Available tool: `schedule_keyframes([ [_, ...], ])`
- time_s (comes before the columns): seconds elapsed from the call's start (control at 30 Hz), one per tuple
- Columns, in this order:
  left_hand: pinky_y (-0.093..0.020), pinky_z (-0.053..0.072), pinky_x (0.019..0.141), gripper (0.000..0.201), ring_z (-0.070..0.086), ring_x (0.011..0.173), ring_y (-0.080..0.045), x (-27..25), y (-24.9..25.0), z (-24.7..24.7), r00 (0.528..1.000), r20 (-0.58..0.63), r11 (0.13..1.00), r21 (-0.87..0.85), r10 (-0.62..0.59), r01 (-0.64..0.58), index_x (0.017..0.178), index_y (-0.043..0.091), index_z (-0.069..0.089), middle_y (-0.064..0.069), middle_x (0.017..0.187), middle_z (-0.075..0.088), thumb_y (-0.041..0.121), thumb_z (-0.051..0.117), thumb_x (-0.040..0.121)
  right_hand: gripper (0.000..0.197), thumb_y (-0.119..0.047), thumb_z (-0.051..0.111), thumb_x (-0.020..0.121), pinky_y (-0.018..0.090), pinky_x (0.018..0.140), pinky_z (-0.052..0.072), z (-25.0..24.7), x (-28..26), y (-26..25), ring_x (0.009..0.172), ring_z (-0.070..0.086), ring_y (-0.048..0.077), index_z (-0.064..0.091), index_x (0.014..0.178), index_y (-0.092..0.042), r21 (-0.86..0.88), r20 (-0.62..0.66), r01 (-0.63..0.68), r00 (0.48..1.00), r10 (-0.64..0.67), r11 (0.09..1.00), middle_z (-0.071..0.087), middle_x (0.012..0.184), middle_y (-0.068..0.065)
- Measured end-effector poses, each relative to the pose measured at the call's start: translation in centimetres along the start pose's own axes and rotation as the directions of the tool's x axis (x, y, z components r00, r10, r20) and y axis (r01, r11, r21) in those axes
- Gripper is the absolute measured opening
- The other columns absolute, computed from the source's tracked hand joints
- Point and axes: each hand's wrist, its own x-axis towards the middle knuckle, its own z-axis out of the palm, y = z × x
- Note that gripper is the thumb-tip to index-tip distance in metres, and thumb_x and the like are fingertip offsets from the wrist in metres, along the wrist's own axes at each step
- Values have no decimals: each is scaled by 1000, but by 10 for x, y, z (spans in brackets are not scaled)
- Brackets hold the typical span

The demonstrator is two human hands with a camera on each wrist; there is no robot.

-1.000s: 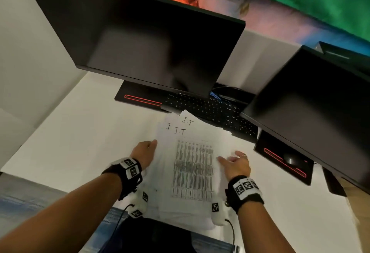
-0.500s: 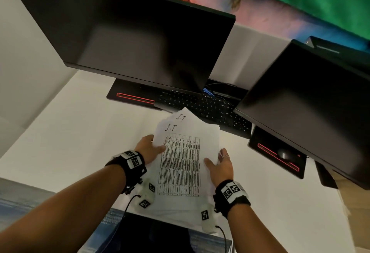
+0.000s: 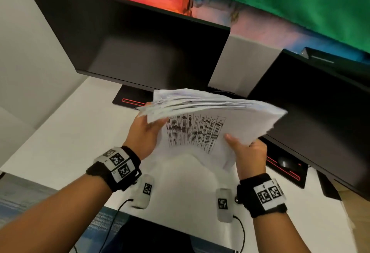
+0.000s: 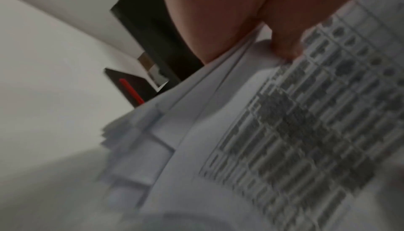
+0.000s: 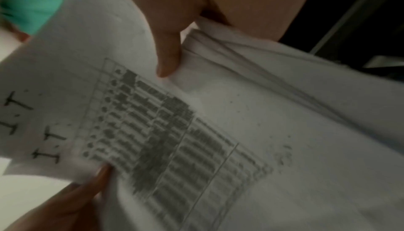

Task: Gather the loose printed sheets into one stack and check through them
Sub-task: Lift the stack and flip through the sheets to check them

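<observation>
- The thick bundle of white printed sheets (image 3: pixel 210 120), its top page carrying a dense black table, is held up off the white desk (image 3: pixel 60 132), in front of the two black monitors, tilted with its far edge highest.
- The left hand (image 3: pixel 144 132) grips the bundle's left edge, thumb on the top page and fingers hidden under the paper; the right hand (image 3: pixel 248 152) grips the near right corner the same way, its thumb (image 5: pixel 168 58) pressed onto the top page.
- The gathering looks nearly done, though the far edges fan out unevenly, so the sheets are not yet squared.
- Risk: both grips sit on edges only. The middle sags between them, and loose inner sheets could slide out of the fanned far side and drop towards the left monitor's black stand with a red stripe (image 3: pixel 128 100).
- Risk: the right corner is already bent under the thumb; a harder squeeze may crease the pages.
- Risk: letting go with one hand to leaf through would leave the whole weight on one pinch, and the bundle could splay open.
- The wrist views are blurred, so the finger placement underneath cannot be told.
</observation>
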Motion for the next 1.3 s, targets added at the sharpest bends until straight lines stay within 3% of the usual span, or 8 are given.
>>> schedule_keyframes([
  [0.1,-5,42,93,37,57,114,10,-7,-2,1,998,28,998,-46,54,-53,130,13,57,-7,132,57,18,60,93,45,2,80,77,33,75,62,7,-22,-9,100,73,20,70,111,-25,2,55,201,978,-200,980,74,109,6],
  [0.17,-4,39,95,54,50,113,16,-7,-12,1,996,65,998,-4,55,-55,134,-8,46,2,129,48,17,64,89,60,0,82,74,28,80,60,8,-26,-7,108,69,13,68,116,-41,-45,109,273,958,-267,961,67,125,8],
  [0.27,-12,44,95,59,53,103,16,-1,-14,-1,998,58,1000,11,22,-23,133,0,39,15,113,46,17,70,87,67,2,83,71,8,84,52,13,-20,-6,111,58,-16,61,133,-10,-63,106,223,971,-215,973,67,120,-14],
  [0.4,-28,53,87,56,62,90,5,8,-5,1,1000,-9,994,-110,-6,5,119,23,40,9,103,58,32,78,79,88,-27,96,56,52,91,58,17,-18,0,120,63,22,56,133,-42,8,39,82,996,-83,997,63,131,-2],
  [0.5,-22,53,83,77,64,91,-1,12,3,2,992,-109,975,-202,71,-92,128,18,31,-1,107,59,46,79,74,95,-17,93,60,48,89,59,20,-18,-5,113,68,22,47,142,-29,20,11,109,994,-109,994,65,127,4],
  [0.73,-15,49,78,55,60,80,4,21,16,13,965,-244,951,-267,92,-158,122,11,38,3,93,59,42,60,82,59,4,77,77,22,73,59,34,-15,-24,90,73,13,53,128,-14,96,-78,298,953,-292,950,68,105,3],
  [0.97,-10,47,71,24,58,73,8,33,17,19,940,-337,963,-234,48,-133,115,8,50,13,86,57,14,61,96,28,-33,66,81,52,90,57,48,-15,-36,102,69,36,67,105,-20,136,-262,378,905,-334,916,75,103,7],
  [1.3,-13,52,71,35,62,88,-2,30,23,14,962,-201,972,-110,182,-207,123,18,55,1,102,60,27,67,91,20,-13,58,94,35,80,59,54,-10,-23,100,69,23,65,104,-29,103,-334,339,897,-289,935,73,109,3],
])
